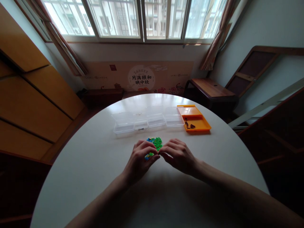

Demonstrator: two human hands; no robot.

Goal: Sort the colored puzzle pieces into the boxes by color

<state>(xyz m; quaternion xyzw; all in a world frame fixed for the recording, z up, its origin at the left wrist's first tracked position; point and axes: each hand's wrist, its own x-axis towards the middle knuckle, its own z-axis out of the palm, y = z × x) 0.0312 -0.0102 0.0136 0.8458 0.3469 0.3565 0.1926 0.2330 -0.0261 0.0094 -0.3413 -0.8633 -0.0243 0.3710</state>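
Thumb and fingers of my left hand [142, 155] are pinched together, and its fingertips meet those of my right hand [178, 154], which pinches as well. Whatever sits between the fingertips is tiny and dark, too small to name. Just behind and below the hands lies a heap of small green pieces [158, 142], with blue and yellow ones on its left side, partly covered by my left hand. Beyond it stands an open orange case [201, 123] holding a few dark brown pieces [191, 126].
Several clear plastic boxes [156, 121] with raised lids stand in a row left of the orange case. All of this rests on a round white table [95, 164]. A wooden bench [212, 87] is at the back right, below the window [163, 19].
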